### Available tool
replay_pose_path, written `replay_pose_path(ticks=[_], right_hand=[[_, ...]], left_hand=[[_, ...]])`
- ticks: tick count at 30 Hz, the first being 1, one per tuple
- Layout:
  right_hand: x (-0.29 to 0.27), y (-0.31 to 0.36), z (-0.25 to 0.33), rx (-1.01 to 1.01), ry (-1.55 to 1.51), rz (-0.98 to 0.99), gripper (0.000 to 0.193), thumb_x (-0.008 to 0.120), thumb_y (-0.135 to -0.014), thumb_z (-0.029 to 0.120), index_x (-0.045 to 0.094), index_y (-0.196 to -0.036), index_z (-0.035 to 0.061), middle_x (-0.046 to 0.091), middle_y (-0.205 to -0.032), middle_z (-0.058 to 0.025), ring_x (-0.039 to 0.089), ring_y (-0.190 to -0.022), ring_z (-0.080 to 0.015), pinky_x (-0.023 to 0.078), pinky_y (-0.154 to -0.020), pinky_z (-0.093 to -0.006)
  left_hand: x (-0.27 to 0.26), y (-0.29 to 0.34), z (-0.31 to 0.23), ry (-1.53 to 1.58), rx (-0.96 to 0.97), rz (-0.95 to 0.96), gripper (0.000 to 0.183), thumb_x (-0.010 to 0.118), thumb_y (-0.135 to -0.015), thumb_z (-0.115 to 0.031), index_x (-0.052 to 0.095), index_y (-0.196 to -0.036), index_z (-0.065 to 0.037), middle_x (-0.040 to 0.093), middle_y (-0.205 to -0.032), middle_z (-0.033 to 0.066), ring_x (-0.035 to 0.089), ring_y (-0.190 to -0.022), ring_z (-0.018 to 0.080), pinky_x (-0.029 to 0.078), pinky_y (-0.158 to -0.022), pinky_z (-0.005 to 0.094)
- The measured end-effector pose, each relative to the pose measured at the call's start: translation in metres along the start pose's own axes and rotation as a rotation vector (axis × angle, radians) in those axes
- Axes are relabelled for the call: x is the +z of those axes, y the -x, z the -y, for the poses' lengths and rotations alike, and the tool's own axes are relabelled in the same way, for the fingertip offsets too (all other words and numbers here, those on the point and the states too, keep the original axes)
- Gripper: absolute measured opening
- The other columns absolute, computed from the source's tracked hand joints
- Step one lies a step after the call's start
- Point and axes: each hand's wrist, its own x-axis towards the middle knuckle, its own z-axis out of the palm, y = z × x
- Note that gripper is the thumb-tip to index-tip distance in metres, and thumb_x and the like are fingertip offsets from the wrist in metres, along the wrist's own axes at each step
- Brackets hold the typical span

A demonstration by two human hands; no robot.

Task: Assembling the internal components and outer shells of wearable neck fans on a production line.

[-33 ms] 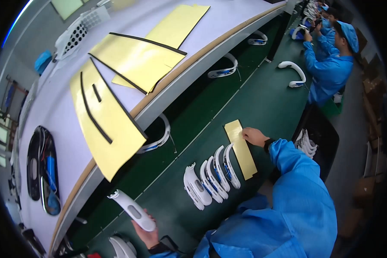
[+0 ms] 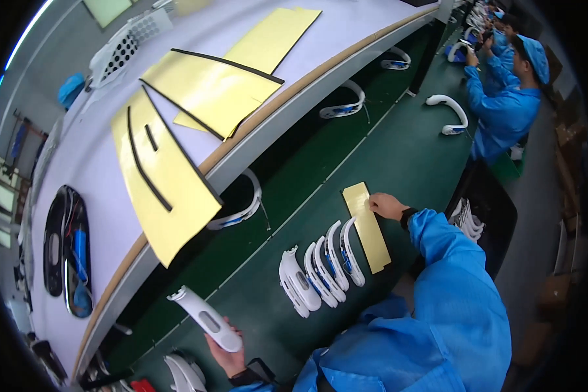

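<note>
In the head view, my left hand [image 2: 228,356] is wrapped around a white curved plastic shell [image 2: 209,320] with a grey oval inset, held above the green bench at lower left. My right hand [image 2: 387,205] has its fingers pinched together at the right edge of a narrow yellow backing sheet [image 2: 372,238] lying on the bench. Whatever is between those fingertips is too small to make out. Just left of that sheet, several white curved shells [image 2: 317,271] stand in a row, some showing blue parts inside.
Large yellow sheets with black strips [image 2: 170,176] lie on the raised white shelf, one overhanging its edge. A black case [image 2: 65,248] rests at far left. White neckband-shaped devices [image 2: 343,101] sit beneath the shelf. A co-worker in blue [image 2: 513,111] works at far right, near a black bin [image 2: 496,209].
The whole view has shifted very slightly. My left hand and the shell appear a little lower and to the right; both hands keep their grip.
</note>
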Motion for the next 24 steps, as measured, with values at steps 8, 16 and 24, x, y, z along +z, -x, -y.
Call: replay_pose_path(ticks=[8, 16, 24], right_hand=[[-0.024, 0.034, 0.039, 0.059, -0.230, -0.104, 0.012, 0.055, -0.082, 0.008, 0.050, -0.081, -0.0021, 0.058, -0.075, -0.0151, 0.059, -0.070, -0.0274, 0.048, -0.064, -0.0353], [-0.064, 0.107, 0.211, -0.035, -1.363, 0.166, 0.023, 0.056, -0.082, -0.003, 0.049, -0.103, -0.0001, 0.059, -0.079, -0.0080, 0.061, -0.066, -0.0150, 0.051, -0.060, -0.0269], [-0.071, 0.155, 0.310, -0.224, -1.512, 0.444, 0.008, 0.058, -0.081, -0.002, 0.052, -0.087, 0.0012, 0.058, -0.101, -0.0162, 0.059, -0.094, -0.0230, 0.048, -0.079, -0.0324]], left_hand=[[0.043, 0.054, 0.062, -0.124, -0.002, 0.189, 0.056, 0.058, -0.081, -0.013, 0.033, -0.131, -0.007, 0.048, -0.099, 0.0086, 0.052, -0.080, 0.0185, 0.048, -0.072, 0.0327], [0.095, 0.071, 0.099, -0.695, 0.166, 0.154, 0.032, 0.050, -0.090, -0.010, 0.039, -0.118, 0.000, 0.058, -0.103, 0.0157, 0.060, -0.093, 0.0243, 0.048, -0.082, 0.0366], [0.122, 0.100, 0.115, -0.962, 0.428, 0.156, 0.039, 0.052, -0.086, -0.002, 0.034, -0.121, 0.001, 0.054, -0.105, 0.0112, 0.056, -0.093, 0.0163, 0.044, -0.081, 0.0281]])
